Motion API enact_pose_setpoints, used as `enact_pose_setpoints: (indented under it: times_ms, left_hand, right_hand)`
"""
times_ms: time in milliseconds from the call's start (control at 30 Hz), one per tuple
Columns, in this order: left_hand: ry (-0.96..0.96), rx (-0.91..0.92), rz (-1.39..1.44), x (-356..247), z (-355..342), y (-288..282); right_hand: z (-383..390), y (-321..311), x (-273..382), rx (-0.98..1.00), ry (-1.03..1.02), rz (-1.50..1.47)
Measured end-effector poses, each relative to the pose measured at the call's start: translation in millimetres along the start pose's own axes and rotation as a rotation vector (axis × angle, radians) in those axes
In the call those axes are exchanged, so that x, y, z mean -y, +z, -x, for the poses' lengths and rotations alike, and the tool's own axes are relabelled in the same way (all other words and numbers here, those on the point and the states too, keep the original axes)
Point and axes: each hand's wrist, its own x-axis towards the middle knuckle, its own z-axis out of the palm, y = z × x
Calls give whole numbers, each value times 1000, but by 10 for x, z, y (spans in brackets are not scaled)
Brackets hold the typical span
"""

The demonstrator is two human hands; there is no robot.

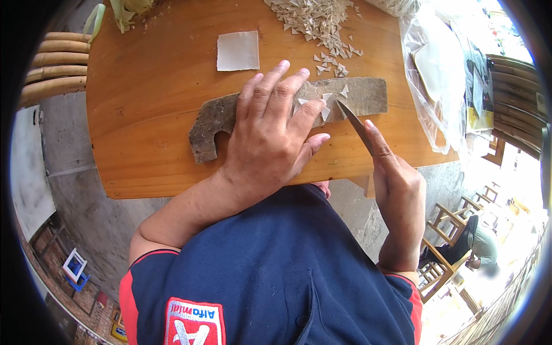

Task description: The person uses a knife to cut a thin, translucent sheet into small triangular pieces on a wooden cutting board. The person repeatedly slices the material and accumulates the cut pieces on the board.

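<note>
A worn grey-brown wooden board (368,96) with a notched left end lies across the table. My left hand (268,123) rests flat on it, palm down and fingers stretched out, the index fingertip beside small white triangular pieces (326,109). In my right hand (398,183) is a knife (357,125), its handle hidden in my grip and my index finger laid along the blade. The blade's tip meets the board just right of the white pieces. What lies under my left palm is hidden.
A square white sheet (238,51) lies beyond the board. Farther back is a heap of small white triangles (322,24), some scattered toward the board. A clear plastic bag (432,86) hangs over the table's (144,115) right edge. Another person (482,240) bends among wooden chairs at right.
</note>
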Motion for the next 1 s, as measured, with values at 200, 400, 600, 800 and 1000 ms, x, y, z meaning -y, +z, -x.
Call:
enact_pose_setpoints:
  times_ms: [200,400,600,800,1000]
  left_hand:
    - [-1,-8,16,3,7,13]
    - [1,-14,6,-2,6,14]
    - [-5,-28,11,-4,5,27]
    - [-10,-25,21,-3,4,23]
    - [-17,-20,31,-8,-1,23]
  right_hand:
    - [-11,31,-7,-54,-6,-76]
    - [-128,55,27,-31,-90,65]
    - [-183,-17,12,-20,-131,105]
    - [-219,-87,15,21,-158,162]
    - [-291,-142,2,81,-169,175]
